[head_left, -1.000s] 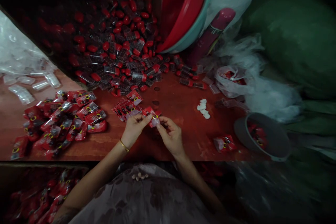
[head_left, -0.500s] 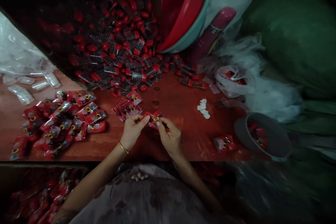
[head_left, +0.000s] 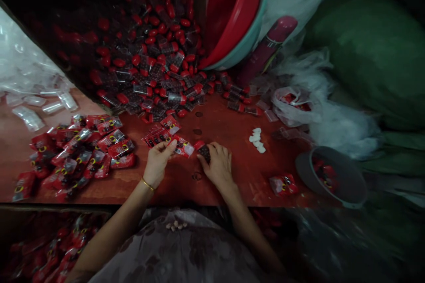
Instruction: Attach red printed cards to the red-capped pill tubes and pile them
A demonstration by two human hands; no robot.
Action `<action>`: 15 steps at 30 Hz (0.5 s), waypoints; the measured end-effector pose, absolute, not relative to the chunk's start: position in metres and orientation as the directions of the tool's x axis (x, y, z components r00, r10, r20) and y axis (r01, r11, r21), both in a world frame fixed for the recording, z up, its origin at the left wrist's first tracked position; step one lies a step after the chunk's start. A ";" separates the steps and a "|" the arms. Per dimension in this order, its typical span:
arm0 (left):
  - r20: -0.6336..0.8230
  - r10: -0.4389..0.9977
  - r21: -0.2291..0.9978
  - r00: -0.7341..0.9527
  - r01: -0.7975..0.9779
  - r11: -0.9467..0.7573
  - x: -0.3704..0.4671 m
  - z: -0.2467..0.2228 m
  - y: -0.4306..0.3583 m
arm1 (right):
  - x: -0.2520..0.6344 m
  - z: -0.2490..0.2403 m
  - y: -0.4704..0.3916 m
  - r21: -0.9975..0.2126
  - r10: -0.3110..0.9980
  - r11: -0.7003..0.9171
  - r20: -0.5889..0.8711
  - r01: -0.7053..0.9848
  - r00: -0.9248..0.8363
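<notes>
My left hand (head_left: 156, 162), with a gold bangle on its wrist, pinches a flat red printed card (head_left: 184, 146) between thumb and fingers. My right hand (head_left: 218, 164) closes around a small clear container (head_left: 203, 151) with a red cap and dark contents, low over the tabletop. The card's free end points toward the container, a small gap apart. Just behind my left hand lies a fanned stack of similar red cards (head_left: 154, 136). Part of the container is covered by my right fingers.
Red-capped containers (head_left: 162, 66) spill from a dark box behind. Finished-looking red packs (head_left: 83, 154) are heaped left, beside clear plastic sleeves (head_left: 28, 118). To the right are white pieces (head_left: 256, 140), a red pack (head_left: 283, 184), a grey basin (head_left: 303, 170), a magenta bottle (head_left: 265, 46) and tilted basins (head_left: 244, 13).
Both hands held the red card together. My right hand has let go of it and now grips a red-capped container, while my left hand has shifted slightly left with the card.
</notes>
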State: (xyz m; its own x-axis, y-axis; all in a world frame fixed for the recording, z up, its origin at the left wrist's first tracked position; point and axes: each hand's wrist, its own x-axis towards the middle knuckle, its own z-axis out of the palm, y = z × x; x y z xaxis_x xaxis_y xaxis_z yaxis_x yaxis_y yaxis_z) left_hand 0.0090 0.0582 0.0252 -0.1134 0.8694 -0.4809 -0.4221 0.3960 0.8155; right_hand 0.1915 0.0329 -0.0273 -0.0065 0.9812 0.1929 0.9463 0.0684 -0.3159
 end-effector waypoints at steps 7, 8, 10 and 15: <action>-0.477 0.871 0.821 -0.121 -0.415 0.392 0.005 0.021 0.060 | 0.202 -0.015 0.019 -0.741 0.989 0.011 0.105 0.671 0.100; -0.475 0.872 0.822 -0.117 -0.413 0.392 0.005 0.020 0.060 | 0.204 -0.010 0.014 -0.801 0.992 0.031 0.097 0.598 0.078; -0.469 0.878 0.823 -0.099 -0.408 0.394 0.007 0.018 0.060 | 0.206 0.004 0.004 -0.874 0.995 0.091 0.102 0.477 -0.003; -0.391 0.919 0.866 -0.050 -0.359 0.348 0.010 0.015 0.059 | 0.200 0.033 -0.004 -0.907 0.973 0.195 0.132 0.373 -0.190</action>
